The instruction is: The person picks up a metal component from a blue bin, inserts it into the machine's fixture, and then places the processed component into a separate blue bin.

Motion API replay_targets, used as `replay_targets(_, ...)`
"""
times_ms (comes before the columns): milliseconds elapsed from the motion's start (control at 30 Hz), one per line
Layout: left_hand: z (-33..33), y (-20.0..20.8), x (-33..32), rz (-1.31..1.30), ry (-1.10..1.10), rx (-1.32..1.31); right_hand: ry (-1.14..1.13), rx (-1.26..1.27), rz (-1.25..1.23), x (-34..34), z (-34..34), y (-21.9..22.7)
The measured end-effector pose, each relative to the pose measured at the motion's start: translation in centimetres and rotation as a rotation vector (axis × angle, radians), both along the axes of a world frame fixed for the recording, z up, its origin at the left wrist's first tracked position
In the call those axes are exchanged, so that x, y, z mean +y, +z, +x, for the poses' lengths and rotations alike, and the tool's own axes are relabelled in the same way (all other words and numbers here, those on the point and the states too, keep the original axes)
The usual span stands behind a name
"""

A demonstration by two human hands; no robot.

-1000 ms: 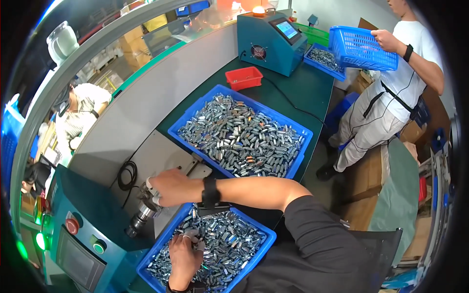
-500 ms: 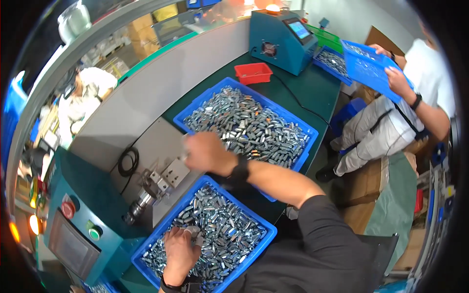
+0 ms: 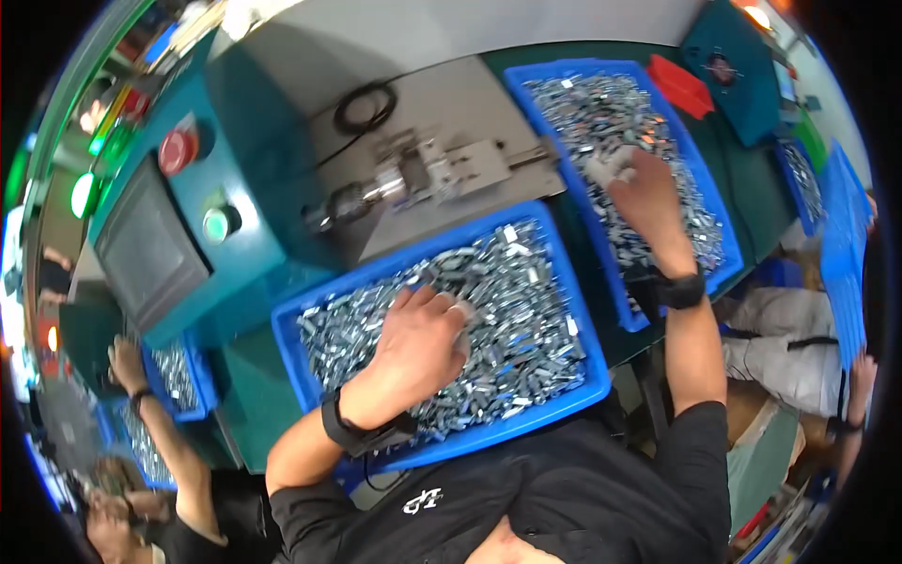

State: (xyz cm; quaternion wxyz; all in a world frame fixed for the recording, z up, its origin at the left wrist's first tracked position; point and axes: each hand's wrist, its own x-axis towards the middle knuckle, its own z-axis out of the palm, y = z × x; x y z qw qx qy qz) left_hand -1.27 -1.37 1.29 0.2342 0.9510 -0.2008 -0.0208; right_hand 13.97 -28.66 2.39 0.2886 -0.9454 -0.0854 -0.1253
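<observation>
Metal parts (image 3: pixel 531 320), small and silvery, lie heaped under and around the left hand (image 3: pixel 421 343) in the near tray (image 3: pixel 489 434), set close to the person's body, presumably for easy reach. That hand is palm down, fingers bent toward the thumb; the tips are hidden, so whether they pinch a piece cannot be told. Ahead and left of it, a metal clamp (image 3: pixel 343 205) juts from the teal machine (image 3: pixel 263 169), whose red button (image 3: pixel 177 150) faces outward, likely for quick pressing. Farther out, the right hand (image 3: pixel 648 193) is over more parts in the second tray (image 3: pixel 615 291); blur hides whether its bent fingers are apart or closed on something. Pale fingertip covers probably guard the skin. Beyond that hand, to its right, sits a red bin (image 3: pixel 678 86).
</observation>
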Motion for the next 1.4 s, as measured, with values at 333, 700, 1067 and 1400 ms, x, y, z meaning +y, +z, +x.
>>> replay_targets(333, -6.6, 1.1, 2.8, 0.165, -0.143, 0.198, 0.118, 0.341, 0.333, 1.2, -7.6, -0.5)
replay_targets(700, -8.4, 2.1, 3.5, 0.090, -0.116, 0.228, 0.422, 0.073, 0.439, 3.8, -10.8, -1.9)
replay_targets(1067, -7.3, 1.5, 3.8, 0.158, -0.308, 0.252, 0.331, -0.087, 0.346, 2.2, -14.2, -2.9)
replay_targets(1400, -5.8, 1.9, 3.4, 0.209, -0.342, 0.292, 0.387, -0.065, 0.334, 2.7, -15.1, -2.4)
